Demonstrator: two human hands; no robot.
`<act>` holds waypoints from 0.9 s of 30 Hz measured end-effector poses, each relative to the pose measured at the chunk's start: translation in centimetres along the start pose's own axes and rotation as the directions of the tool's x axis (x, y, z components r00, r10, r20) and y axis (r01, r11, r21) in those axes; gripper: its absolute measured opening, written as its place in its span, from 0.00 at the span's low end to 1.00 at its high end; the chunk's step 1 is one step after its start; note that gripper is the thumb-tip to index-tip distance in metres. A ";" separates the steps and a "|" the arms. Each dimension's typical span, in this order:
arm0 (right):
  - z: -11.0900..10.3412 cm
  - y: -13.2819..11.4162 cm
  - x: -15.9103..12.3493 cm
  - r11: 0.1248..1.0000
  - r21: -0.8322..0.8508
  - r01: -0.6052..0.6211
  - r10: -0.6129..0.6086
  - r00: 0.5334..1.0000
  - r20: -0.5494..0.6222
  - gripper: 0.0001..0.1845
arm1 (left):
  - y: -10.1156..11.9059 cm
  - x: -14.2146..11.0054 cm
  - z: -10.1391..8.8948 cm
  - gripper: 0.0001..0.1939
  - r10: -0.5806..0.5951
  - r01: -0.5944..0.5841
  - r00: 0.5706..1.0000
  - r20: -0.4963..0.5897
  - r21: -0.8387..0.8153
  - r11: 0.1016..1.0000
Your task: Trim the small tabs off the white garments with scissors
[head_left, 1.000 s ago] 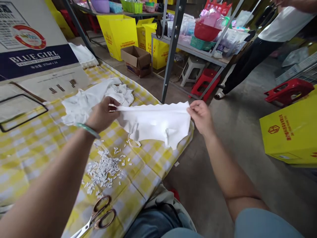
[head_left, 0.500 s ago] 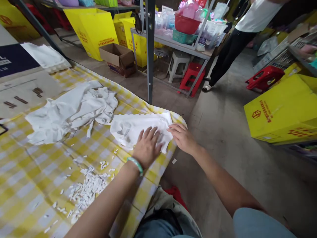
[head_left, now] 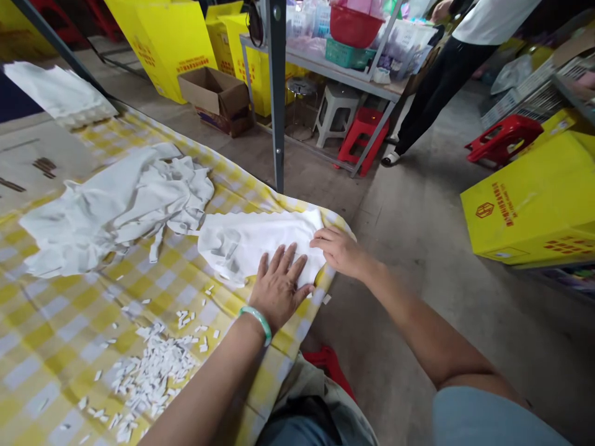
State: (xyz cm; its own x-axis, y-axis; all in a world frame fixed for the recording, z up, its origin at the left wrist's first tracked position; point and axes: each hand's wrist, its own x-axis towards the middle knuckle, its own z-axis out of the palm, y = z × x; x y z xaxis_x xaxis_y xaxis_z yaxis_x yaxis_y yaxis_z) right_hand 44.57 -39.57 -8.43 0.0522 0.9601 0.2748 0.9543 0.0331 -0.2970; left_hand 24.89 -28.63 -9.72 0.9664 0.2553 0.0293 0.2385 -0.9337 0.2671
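Presently, from my distant place, I see the left hand (head_left: 277, 291) with fingers spread, lying flat upon a white cloth (head_left: 260, 229). This cloth looks soft, has a wavy far edge, and gathers into loose folds left of that hand. At its right end, the right hand (head_left: 341, 251) touches the edge with bent fingers; whether they pinch it, I cannot tell. Further left of both hands lies a crumpled white heap (head_left: 97, 210). Nearer than it, small flat chips (head_left: 158, 365) are scattered on the checked tablecloth (head_left: 56, 322). Behind the left hand sits a smooth green bangle (head_left: 263, 322).
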 end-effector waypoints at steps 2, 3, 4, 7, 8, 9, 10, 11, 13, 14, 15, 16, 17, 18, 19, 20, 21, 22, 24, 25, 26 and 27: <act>-0.1 0.2 0.3 1.000 0.011 0.008 -0.008 0.999 0.048 0.19 | 0.0 0.0 0.0 0.30 0.000 0.000 1.000 -0.003 -0.007 1.000; -0.2 0.4 0.3 1.000 0.017 0.009 -0.010 0.998 0.058 0.19 | 0.0 0.0 0.0 0.30 -0.001 0.001 1.000 0.001 -0.012 1.000; -0.2 0.5 0.2 1.000 0.023 0.010 -0.011 0.998 0.062 0.18 | -0.1 0.0 0.0 0.31 -0.003 0.003 1.000 0.007 -0.017 1.000; -0.4 0.6 0.0 0.999 0.035 -0.002 0.000 0.998 0.064 0.21 | -0.1 -0.1 -0.1 0.31 -0.013 0.013 1.000 0.022 -0.032 0.999; -0.4 0.6 -0.1 0.999 0.036 -0.010 0.008 0.998 0.066 0.22 | -0.1 -0.1 -0.1 0.31 -0.013 0.014 1.000 0.024 -0.037 0.999; -0.4 0.5 -0.1 0.999 0.036 -0.019 0.017 0.997 0.070 0.23 | -0.2 0.0 -0.1 0.31 -0.013 0.014 1.000 0.024 -0.041 0.999; -0.5 0.4 -0.2 0.999 0.038 -0.027 0.024 0.997 0.074 0.23 | -0.2 0.0 -0.1 0.31 -0.013 0.014 1.000 0.025 -0.044 0.999; -0.5 0.4 -0.2 0.998 0.049 -0.033 0.029 0.997 0.072 0.21 | -0.1 0.1 0.0 0.31 -0.012 0.013 1.000 0.028 -0.047 0.999; -0.6 0.3 -0.3 0.993 0.109 -0.044 0.039 0.998 0.042 0.16 | -0.1 0.1 0.0 0.31 -0.010 0.011 0.999 0.036 -0.051 0.999; -0.6 0.3 -0.5 0.987 0.151 -0.053 0.051 0.999 0.016 0.15 | -0.1 0.1 -0.1 0.31 -0.002 0.003 0.999 0.036 -0.053 0.999; -0.7 0.3 -0.7 0.980 0.191 -0.063 0.067 0.998 -0.017 0.14 | -0.1 0.0 -0.2 0.31 0.012 -0.011 0.999 0.029 -0.056 0.998; -0.7 0.3 -0.9 0.972 0.223 -0.075 0.089 0.995 -0.054 0.13 | -0.2 -0.2 -0.5 0.30 0.026 -0.025 1.000 0.012 -0.058 0.998; -0.7 0.3 -1.2 0.966 0.243 -0.089 0.113 0.990 -0.087 0.13 | -0.4 -0.5 -0.9 0.29 0.035 -0.037 0.999 -0.020 -0.058 0.998; -0.7 0.2 -1.5 0.964 0.248 -0.100 0.133 0.984 -0.120 0.12 | -0.6 -0.9 -1.4 0.27 0.032 -0.035 0.997 -0.065 -0.050 0.998; -0.7 0.1 -1.8 0.965 0.237 -0.112 0.150 0.977 -0.149 0.12 | -1.1 -1.4 -1.9 0.25 0.007 -0.011 0.993 -0.117 -0.032 0.999; -0.7 -0.1 -2.2 0.969 0.214 -0.125 0.163 0.971 -0.173 0.11 | -1.7 -1.9 -2.5 0.24 -0.039 0.039 0.985 -0.166 -0.001 0.999; -0.7 -0.3 -2.5 0.973 0.183 -0.138 0.173 0.966 -0.191 0.11 | -2.5 -2.5 -3.0 0.23 -0.094 0.104 0.975 -0.202 0.037 0.994; -0.6 -0.5 -2.7 0.978 0.149 -0.147 0.176 0.964 -0.200 0.11 | -3.4 -3.1 -3.5 0.20 -0.143 0.162 0.966 -0.213 0.075 0.984; -0.5 -1.1 -3.1 0.986 0.086 -0.146 0.160 0.969 -0.188 0.11 | -5.3 -4.4 -4.3 0.15 -0.204 0.223 0.965 -0.167 0.105 0.969; -0.5 -1.4 -3.2 0.989 0.060 -0.135 0.143 0.975 -0.167 0.12 | -6.3 -5.0 -4.7 0.13 -0.211 0.223 0.967 -0.141 0.079 0.972; -0.5 -1.6 -3.2 0.992 0.034 -0.118 0.122 0.983 -0.140 0.13 | -7.1 -5.7 -5.1 0.13 -0.209 0.213 0.970 -0.126 0.017 0.977; -0.6 -1.9 -3.3 0.995 0.011 -0.101 0.101 0.988 -0.113 0.14 | -7.8 -6.4 -5.5 0.13 -0.209 0.202 0.970 -0.125 -0.067 0.977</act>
State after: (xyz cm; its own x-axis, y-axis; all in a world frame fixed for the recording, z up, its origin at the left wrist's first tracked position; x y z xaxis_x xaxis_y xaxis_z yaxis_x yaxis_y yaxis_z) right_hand 42.80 -42.94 -8.25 0.1816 0.9210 0.3447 0.9409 -0.0608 -0.3331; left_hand 16.29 -21.55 -6.66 0.8757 0.4738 0.0928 0.4214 -0.8440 0.3318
